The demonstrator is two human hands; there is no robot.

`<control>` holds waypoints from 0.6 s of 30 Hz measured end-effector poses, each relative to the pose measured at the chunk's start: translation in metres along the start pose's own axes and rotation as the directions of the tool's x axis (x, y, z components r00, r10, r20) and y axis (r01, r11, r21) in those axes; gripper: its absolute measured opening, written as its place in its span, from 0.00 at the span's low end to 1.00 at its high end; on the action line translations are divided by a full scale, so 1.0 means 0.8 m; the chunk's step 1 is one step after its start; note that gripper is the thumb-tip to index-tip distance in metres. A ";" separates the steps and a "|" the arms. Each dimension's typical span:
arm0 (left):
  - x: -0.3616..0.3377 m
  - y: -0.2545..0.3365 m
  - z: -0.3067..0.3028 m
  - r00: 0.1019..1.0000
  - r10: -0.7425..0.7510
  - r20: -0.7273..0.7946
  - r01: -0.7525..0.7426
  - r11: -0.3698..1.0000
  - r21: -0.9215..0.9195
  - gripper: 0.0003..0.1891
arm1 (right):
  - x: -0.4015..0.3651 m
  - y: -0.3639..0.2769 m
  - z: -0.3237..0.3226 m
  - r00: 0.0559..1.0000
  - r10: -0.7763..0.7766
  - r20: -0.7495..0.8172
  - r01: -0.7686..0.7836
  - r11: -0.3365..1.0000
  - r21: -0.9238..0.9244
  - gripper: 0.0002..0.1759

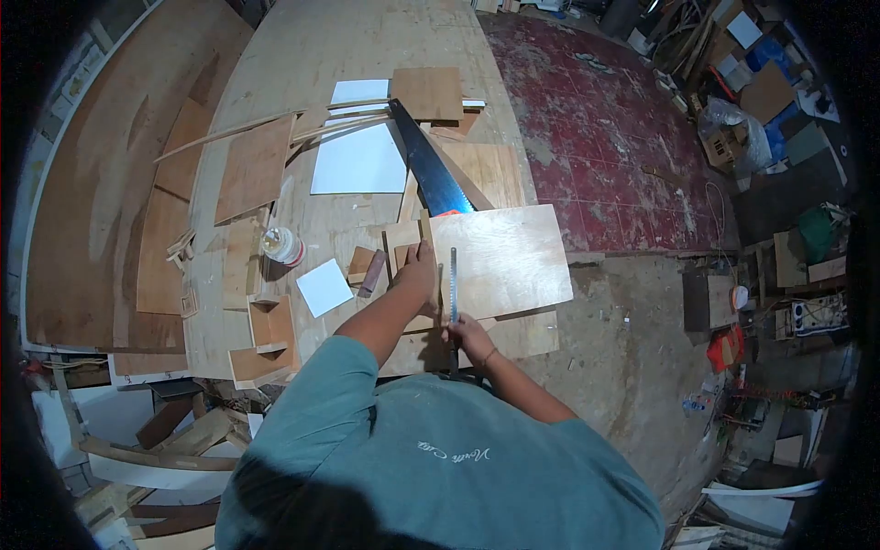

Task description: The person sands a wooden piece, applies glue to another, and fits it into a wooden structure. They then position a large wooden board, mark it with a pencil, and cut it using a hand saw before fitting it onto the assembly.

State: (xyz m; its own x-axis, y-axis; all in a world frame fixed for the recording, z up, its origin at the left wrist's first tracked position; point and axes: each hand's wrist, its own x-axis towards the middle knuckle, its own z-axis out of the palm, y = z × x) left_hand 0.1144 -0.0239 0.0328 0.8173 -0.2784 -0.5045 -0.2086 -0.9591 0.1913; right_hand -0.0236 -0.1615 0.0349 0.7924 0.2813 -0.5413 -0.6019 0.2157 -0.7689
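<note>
My left hand (419, 275) is closed over the near part of a narrow upright wooden strip (424, 225) by the left edge of a pale plywood board (509, 252). Its fingertips are partly hidden. My right hand (470, 339) grips the near end of a narrow metal blade (453, 280) that points away from me over the board; fine marks or teeth run along it, too small to tell which. Beyond the board lies a handsaw (426, 160), its orange handle mostly covered. Small wood blocks (360, 266) sit left of my left hand.
A glue-like bottle (282, 247), a white square tile (324, 288) and an open wooden box piece (272, 330) stand to the left on the workbench (357, 37). White sheets (359, 160), thin sticks and plywood offcuts lie farther back. The bench's right edge borders a red floor (605, 137).
</note>
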 end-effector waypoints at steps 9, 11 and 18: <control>-0.002 0.000 -0.002 1.000 0.014 0.000 -0.014 1.000 0.004 0.61 | -0.019 -0.004 -0.001 0.976 -0.102 -0.194 0.034 0.944 -0.327 0.30; -0.008 0.003 -0.008 0.999 0.018 0.037 -0.018 1.000 -0.002 0.61 | -0.004 -0.033 0.004 0.953 -0.171 -0.248 0.030 0.874 -0.485 0.31; 0.015 -0.007 0.016 1.000 0.000 0.014 0.000 1.000 0.000 0.66 | 0.083 -0.044 0.006 0.948 -0.275 -0.160 0.050 0.626 -0.778 0.32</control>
State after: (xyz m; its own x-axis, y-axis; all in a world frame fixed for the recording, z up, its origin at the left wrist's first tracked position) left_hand 0.1182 -0.0221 0.0147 0.8098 -0.2794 -0.5159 -0.2087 -0.9590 0.1918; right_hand 0.0498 -0.1464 0.0279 0.9325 0.0577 -0.3565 -0.2599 -0.5784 -0.7732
